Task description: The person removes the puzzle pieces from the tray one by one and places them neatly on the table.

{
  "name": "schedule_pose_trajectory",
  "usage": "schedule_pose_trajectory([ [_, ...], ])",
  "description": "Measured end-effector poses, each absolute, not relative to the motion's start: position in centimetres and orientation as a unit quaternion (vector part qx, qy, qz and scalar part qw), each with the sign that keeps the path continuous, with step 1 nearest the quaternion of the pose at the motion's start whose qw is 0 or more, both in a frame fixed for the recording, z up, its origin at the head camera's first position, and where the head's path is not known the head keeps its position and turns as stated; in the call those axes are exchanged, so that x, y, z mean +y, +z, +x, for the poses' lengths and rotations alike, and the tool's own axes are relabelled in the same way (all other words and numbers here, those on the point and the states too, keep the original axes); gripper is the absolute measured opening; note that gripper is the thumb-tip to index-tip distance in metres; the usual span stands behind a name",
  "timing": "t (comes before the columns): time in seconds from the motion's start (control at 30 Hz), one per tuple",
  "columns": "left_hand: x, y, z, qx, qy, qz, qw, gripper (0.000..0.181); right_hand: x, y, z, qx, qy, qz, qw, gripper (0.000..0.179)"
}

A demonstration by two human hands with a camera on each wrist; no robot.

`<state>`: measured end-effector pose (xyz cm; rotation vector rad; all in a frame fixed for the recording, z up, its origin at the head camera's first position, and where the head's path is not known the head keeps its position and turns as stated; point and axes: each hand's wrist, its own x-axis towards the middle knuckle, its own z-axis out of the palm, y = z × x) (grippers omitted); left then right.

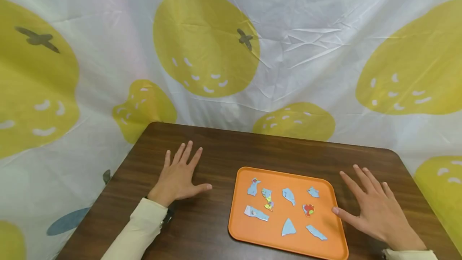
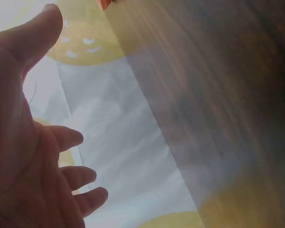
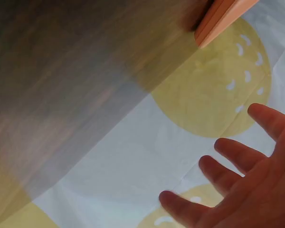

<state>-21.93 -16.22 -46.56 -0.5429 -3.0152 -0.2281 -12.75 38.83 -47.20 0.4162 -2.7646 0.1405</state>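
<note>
Since I'm not holding anything right now, my left grip (image 1: 179, 179) and right grip (image 1: 375, 208) are both sitting wide, with the fingers fanning out and the thumbs angling in toward the middle. The left one is hovering over, or maybe resting on, the left part of the desk (image 1: 209, 228), honestly can't tell which, and it's leaving a gap to the orange tray (image 1: 260, 232). The right one is sitting off the tray's right side, its thumb tip lining up with the rim; whether it's actually touching, no idea.

As for the tray, it's lying on the near side, right of centre, and eight flat pieces (image 1: 288, 196) are sitting on it. They're lying apart with none overlapping, which I'm guessing is so every outline is showing and no piece is snagging its neighbour. The triangular piece (image 1: 288, 227) is sitting toward the near edge, the red-patterned piece (image 1: 308, 210) is lying farther right, and a slim strip (image 1: 316, 232) is slanting near the right corner. That raised rim is probably stopping bits from sliding off. Neither palm is covering anything, so I'm figuring the wide pose is leaving the layout in plain sight.
</note>
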Motion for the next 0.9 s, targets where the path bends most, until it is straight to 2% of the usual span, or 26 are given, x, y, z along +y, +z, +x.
schedule_pose_trajectory([
  [0.17,-16.4,-47.0,-21.9,-0.977,-0.077,-0.189,0.06,0.117,38.8,-47.4,-12.9,-0.967,0.058,0.161,0.191,0.099],
  [0.43,-15.9,-47.2,-21.4,-0.966,-0.108,-0.214,0.094,0.1,38.6,-47.8,-12.7,-0.962,0.092,0.161,0.198,0.092],
  [0.73,-14.7,-47.3,-20.7,-0.954,-0.144,-0.243,0.105,0.088,37.7,-48.1,-12.0,-0.959,0.165,0.159,0.166,0.084],
  [0.9,-13.9,-47.3,-20.2,-0.943,-0.171,-0.263,0.11,0.085,37.2,-48.5,-11.7,-0.943,0.233,0.164,0.17,0.081],
])
